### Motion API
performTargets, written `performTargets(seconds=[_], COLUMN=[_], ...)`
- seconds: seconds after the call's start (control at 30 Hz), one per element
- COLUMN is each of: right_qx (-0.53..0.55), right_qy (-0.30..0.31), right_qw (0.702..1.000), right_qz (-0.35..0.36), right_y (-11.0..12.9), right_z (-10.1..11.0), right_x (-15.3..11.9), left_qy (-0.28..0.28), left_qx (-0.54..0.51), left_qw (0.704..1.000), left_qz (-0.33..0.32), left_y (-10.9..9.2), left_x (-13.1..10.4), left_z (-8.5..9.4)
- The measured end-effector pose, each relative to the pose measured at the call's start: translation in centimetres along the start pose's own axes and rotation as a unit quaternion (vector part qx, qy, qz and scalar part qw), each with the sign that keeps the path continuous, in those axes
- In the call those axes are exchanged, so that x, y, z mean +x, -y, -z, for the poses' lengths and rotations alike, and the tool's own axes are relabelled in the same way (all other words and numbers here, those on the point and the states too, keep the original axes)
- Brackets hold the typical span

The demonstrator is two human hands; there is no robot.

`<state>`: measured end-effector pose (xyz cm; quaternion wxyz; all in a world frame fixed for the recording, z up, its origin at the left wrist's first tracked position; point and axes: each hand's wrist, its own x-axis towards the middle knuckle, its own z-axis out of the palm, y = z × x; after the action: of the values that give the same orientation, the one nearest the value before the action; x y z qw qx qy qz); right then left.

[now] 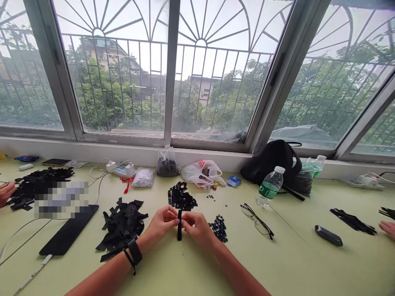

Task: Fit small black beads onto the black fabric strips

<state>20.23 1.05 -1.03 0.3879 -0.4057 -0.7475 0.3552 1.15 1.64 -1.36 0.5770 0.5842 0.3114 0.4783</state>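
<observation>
Both hands meet over the pale green table (197,273), pinching one short black strip (179,234) at its middle. My left hand (163,222), below which a black watch circles the wrist, grips it from the left. From the right, my right hand (198,227) closes on the same strip. Left of my hands lies a loose pile of black strips (123,224). A smaller heap of black strips with small rings (181,196) sits just beyond them. Small dark round pieces (218,228) are heaped beside my right hand. Whether a round piece is between my fingertips is hidden.
Eyeglasses (256,220), a water bottle (270,187) and a black case (328,235) stand or lie to the right. A black phone (69,230) with a cable is at left. Bags line the window sill. Other people's hands show at both edges (6,192).
</observation>
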Motion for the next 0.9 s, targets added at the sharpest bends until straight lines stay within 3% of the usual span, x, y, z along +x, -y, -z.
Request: performTargets(seconds=[0.9], right_qx=[-0.021], right_qy=[-0.003], right_qw=[1.000], right_qz=[0.004], right_y=[-0.3], right_z=[-0.2], right_x=[-0.1], left_qy=[0.002], left_qx=[0.016], left_qw=[1.000], left_qz=[-0.007], left_y=[0.8], left_x=[0.1], left_z=[0.2])
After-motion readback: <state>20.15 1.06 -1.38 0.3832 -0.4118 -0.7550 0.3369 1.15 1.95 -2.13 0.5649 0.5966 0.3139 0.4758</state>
